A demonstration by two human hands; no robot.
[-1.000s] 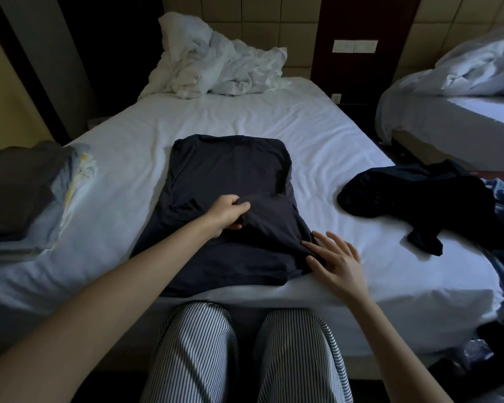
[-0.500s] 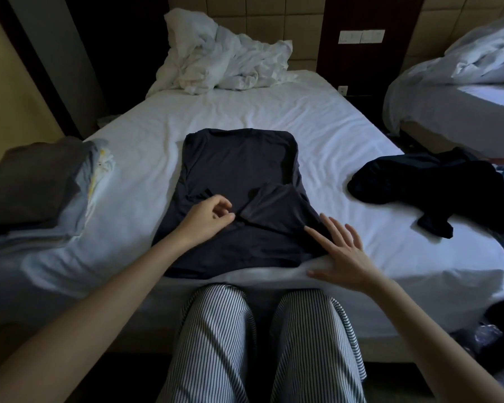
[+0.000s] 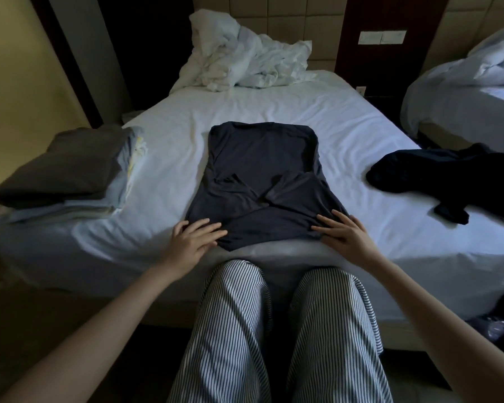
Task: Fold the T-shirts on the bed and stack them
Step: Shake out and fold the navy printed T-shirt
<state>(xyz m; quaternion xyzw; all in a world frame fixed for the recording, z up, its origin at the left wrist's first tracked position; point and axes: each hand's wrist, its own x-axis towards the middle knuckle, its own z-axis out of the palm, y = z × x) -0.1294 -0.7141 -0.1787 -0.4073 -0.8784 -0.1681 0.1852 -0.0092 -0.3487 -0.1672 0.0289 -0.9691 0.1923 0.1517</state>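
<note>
Bed (image 3: 288,112): white sheet, work surface.
Folded stack (image 3: 67,170), left side: several shirts done.
Navy T-shirt (image 3: 262,175), centre, near the front edge: sides and sleeves turned in; crosswise fold judged not yet made.
Dark heap (image 3: 448,175), right: unfolded, waiting.
Left hand (image 3: 192,242), right hand (image 3: 344,234): fingers spread flat on the shirt's near corners.

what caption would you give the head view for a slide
Left hand and right hand rest on the near corners of a half-folded dark T-shirt on the white bed, folded stack at left.
</note>
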